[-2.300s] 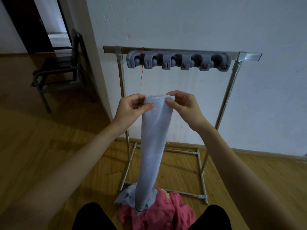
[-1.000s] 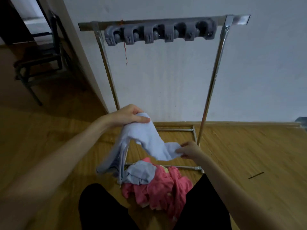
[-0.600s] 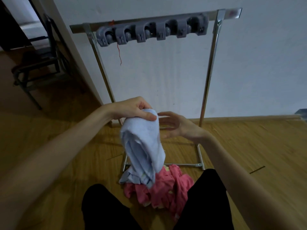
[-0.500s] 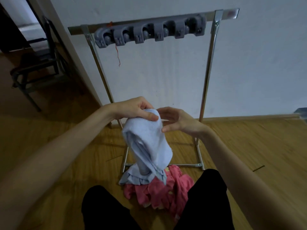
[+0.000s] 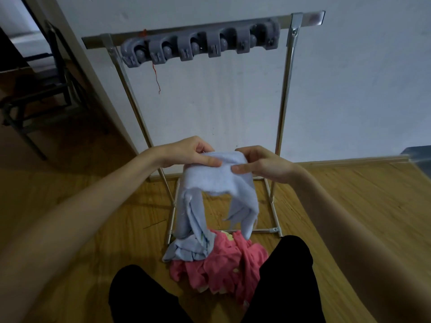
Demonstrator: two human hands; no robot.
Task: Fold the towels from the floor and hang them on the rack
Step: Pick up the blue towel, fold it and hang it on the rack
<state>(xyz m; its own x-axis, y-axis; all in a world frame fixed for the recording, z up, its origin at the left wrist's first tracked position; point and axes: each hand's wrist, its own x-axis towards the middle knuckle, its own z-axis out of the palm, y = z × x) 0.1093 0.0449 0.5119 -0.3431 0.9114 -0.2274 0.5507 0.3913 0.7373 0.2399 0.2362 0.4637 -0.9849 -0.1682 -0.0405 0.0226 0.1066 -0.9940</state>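
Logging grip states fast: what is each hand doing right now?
Left hand: gripping the top fold of the blue towel.
Right hand: gripping the same towel's top fold.

White wall (image 5: 349,89), wooden floor (image 5: 361,206), dark chair (image 5: 35,94).

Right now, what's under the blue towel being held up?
Below the blue towel held by the left hand and right hand: a crumpled blue cloth and a pink towel on the wooden floor. Anything beneath that pile is covered.
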